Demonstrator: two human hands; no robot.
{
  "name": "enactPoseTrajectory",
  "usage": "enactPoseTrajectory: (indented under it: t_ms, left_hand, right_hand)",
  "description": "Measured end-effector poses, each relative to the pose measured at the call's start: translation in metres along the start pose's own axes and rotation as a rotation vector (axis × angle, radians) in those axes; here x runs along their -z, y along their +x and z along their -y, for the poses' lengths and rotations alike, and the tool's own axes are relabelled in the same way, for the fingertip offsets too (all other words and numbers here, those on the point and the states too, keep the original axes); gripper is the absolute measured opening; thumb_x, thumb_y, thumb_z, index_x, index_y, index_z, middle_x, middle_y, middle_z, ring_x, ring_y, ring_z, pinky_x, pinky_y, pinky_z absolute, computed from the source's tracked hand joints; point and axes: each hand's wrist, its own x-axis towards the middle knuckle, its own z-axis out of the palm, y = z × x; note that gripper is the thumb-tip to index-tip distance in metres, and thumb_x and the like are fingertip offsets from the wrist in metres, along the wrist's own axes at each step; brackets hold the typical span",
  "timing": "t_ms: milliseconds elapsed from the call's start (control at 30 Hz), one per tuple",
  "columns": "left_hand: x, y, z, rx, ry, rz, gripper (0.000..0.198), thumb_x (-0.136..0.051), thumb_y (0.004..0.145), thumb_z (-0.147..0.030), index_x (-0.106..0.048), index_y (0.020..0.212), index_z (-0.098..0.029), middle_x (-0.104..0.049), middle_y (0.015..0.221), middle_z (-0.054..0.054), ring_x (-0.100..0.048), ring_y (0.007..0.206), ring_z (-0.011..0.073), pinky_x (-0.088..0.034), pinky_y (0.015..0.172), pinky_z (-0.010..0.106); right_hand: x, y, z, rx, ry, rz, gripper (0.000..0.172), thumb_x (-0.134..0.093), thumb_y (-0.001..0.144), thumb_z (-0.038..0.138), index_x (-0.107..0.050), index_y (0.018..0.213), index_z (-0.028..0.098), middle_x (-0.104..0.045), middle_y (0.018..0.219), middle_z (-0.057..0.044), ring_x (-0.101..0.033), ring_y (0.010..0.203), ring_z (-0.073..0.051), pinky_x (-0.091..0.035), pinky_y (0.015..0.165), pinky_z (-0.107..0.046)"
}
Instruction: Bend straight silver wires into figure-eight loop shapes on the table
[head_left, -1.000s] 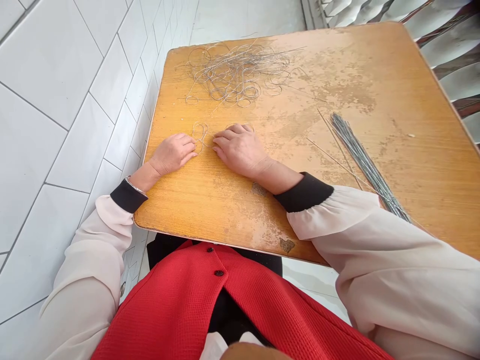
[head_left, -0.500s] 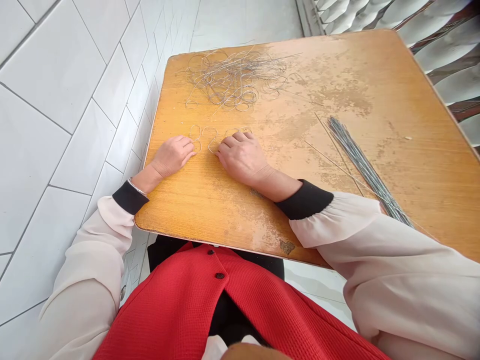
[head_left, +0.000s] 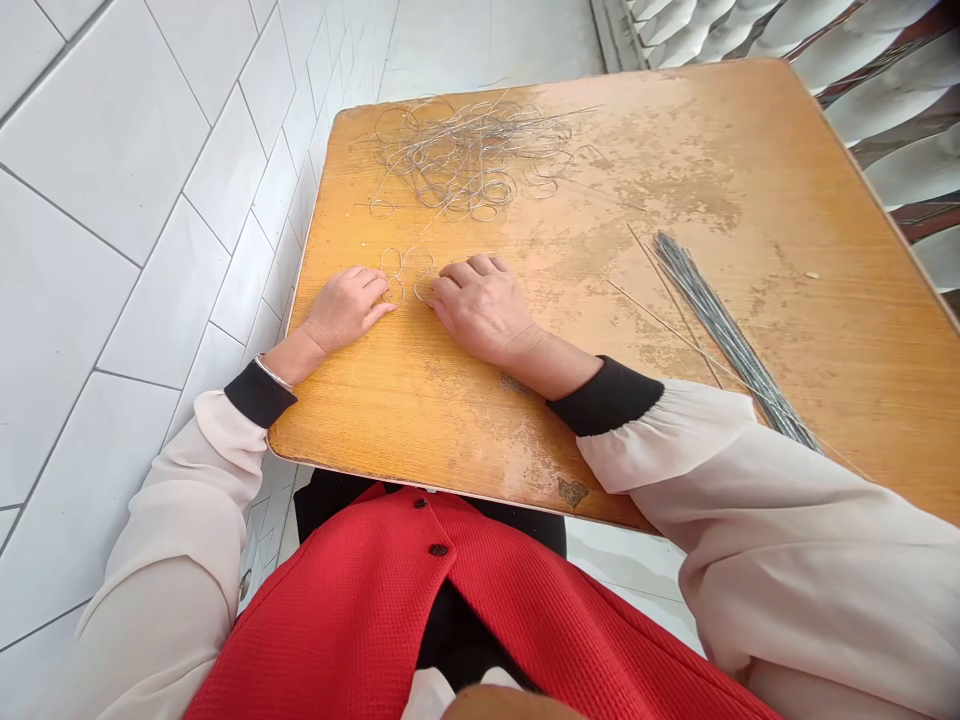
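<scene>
Between my hands a thin, looped piece of wire lies low over the table. My left hand has its fingers closed on the left end of this wire. My right hand, back of the hand upward, closes its fingers on the right side. The fingertips and the parts of the wire under them are hidden. Both hands rest close to the tabletop, near its left side.
A tangle of bent wires lies at the table's far left. To the right is a bundle of straight wires, with a few loose ones beside it. A white tiled wall runs along the left; white balusters stand at the far right.
My right hand's fingers have shifted slightly, and the wire loop that showed beyond them is now out of sight. My left hand stays almost in place.
</scene>
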Motion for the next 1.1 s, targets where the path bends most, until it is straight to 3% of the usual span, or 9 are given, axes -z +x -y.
enactPoseTrajectory:
  t_ms: [133,233,633,733,833,967,1033,1100]
  left_hand:
    - [-0.001,0.001,0.0,0.04,-0.03,0.009,0.027,-0.062,0.097,-0.036,-0.07,0.109,-0.013,-0.073,0.121,0.017,-0.067,0.111,0.0297,-0.052,0.099,0.048]
    - [-0.004,0.001,0.002,0.033,-0.064,0.004,0.025,-0.062,0.097,-0.035,-0.069,0.11,-0.014,-0.072,0.122,0.016,-0.066,0.114,0.0292,-0.051,0.102,0.049]
    - [-0.008,0.001,0.002,-0.017,-0.062,-0.018,0.032,-0.059,0.099,-0.042,-0.069,0.111,-0.015,-0.074,0.122,0.015,-0.066,0.113,0.029,-0.051,0.099,0.046]
    - [-0.005,0.0,0.004,-0.03,-0.051,-0.023,0.031,-0.061,0.098,-0.042,-0.069,0.109,-0.014,-0.074,0.119,0.015,-0.067,0.11,0.0286,-0.052,0.098,0.045]
    - [-0.005,-0.002,0.007,-0.05,-0.028,-0.043,0.028,-0.062,0.097,-0.04,-0.07,0.106,-0.015,-0.074,0.118,0.015,-0.067,0.109,0.0281,-0.053,0.097,0.045]
    - [-0.015,-0.002,0.014,-0.049,0.043,-0.074,0.024,-0.061,0.097,-0.038,-0.069,0.096,-0.015,-0.074,0.106,0.013,-0.066,0.1,0.0265,-0.054,0.091,0.043]
    - [-0.022,0.0,0.017,-0.04,0.072,-0.122,0.024,-0.059,0.099,-0.036,-0.068,0.09,-0.016,-0.073,0.095,0.011,-0.065,0.092,0.0247,-0.054,0.085,0.04]
    - [-0.024,0.003,0.014,-0.018,0.082,-0.163,0.023,-0.058,0.099,-0.035,-0.067,0.088,-0.017,-0.072,0.09,0.011,-0.064,0.089,0.0244,-0.054,0.08,0.038]
  right_hand:
    - [-0.003,0.0,0.003,0.133,0.122,-0.062,0.032,-0.042,0.103,0.028,-0.072,0.116,0.022,-0.072,0.126,-0.012,-0.058,0.118,-0.033,-0.042,0.101,-0.05]
    - [-0.01,0.001,0.004,0.225,0.168,-0.085,0.04,-0.037,0.105,0.029,-0.072,0.121,0.022,-0.072,0.13,-0.01,-0.056,0.123,-0.033,-0.041,0.103,-0.053]
    - [-0.02,0.003,-0.002,0.251,0.224,-0.081,0.044,-0.037,0.104,0.028,-0.074,0.126,0.021,-0.072,0.134,-0.011,-0.057,0.126,-0.034,-0.042,0.104,-0.056]
    - [-0.006,0.007,-0.02,0.2,0.211,-0.1,0.047,-0.035,0.105,0.036,-0.074,0.126,0.02,-0.072,0.133,-0.013,-0.061,0.122,-0.033,-0.045,0.102,-0.055]
    - [0.016,0.009,-0.061,0.036,0.179,-0.198,0.056,-0.031,0.106,0.048,-0.075,0.122,0.017,-0.074,0.127,-0.017,-0.067,0.113,-0.032,-0.049,0.098,-0.051]
    - [0.033,-0.006,-0.111,-0.122,0.129,-0.227,0.076,-0.025,0.102,0.065,-0.081,0.111,0.013,-0.078,0.099,-0.022,-0.072,0.091,-0.026,-0.052,0.082,-0.042]
    - [0.029,-0.016,-0.112,-0.044,0.137,-0.191,0.064,-0.035,0.102,0.058,-0.08,0.11,0.014,-0.079,0.103,-0.022,-0.071,0.09,-0.027,-0.053,0.082,-0.044]
    - [0.02,-0.022,-0.095,0.038,0.156,-0.161,0.051,-0.038,0.103,0.046,-0.079,0.112,0.015,-0.078,0.114,-0.019,-0.07,0.103,-0.03,-0.053,0.092,-0.047]
